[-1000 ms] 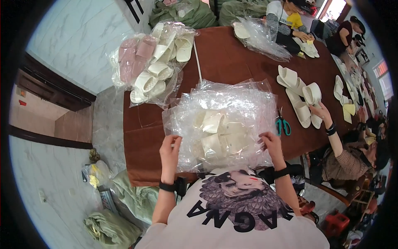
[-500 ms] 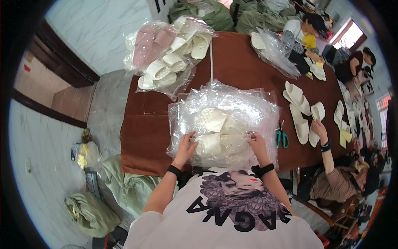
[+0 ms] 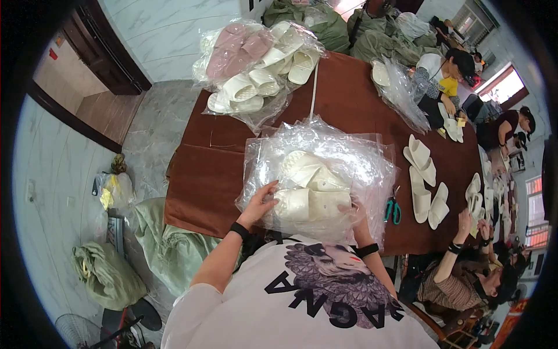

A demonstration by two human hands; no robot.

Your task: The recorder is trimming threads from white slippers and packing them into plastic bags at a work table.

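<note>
A pair of cream slippers [image 3: 308, 202] lies side by side inside a clear plastic bag [image 3: 317, 228], on top of a stack of flat clear bags [image 3: 372, 166]. At the slippers' left end is my left hand [image 3: 258, 205], thumb and fingers apart, touching the bag's side. My right hand [image 3: 361, 220] is at their right end, next to the nearer slipper. Crinkled film partly covers its fingertips, so their grip is hard to make out. Teal-handled scissors [image 3: 393, 210] lie to the right of the stack.
Bagged pink slippers [image 3: 238, 49] and bagged cream slippers [image 3: 247, 90] are heaped on the brown table [image 3: 203, 180] at the far left. Loose cream slippers [image 3: 419, 192] lie at the right. A co-worker [image 3: 465, 279] sits at the near right, another [image 3: 444, 81] at the far right. Green sacks [image 3: 107, 276] stand lower left.
My right hand has come down along the bag's right end, where it pinched the film before. The near co-worker's hand has left a loose slipper and moved right. The whole view has shifted slightly.
</note>
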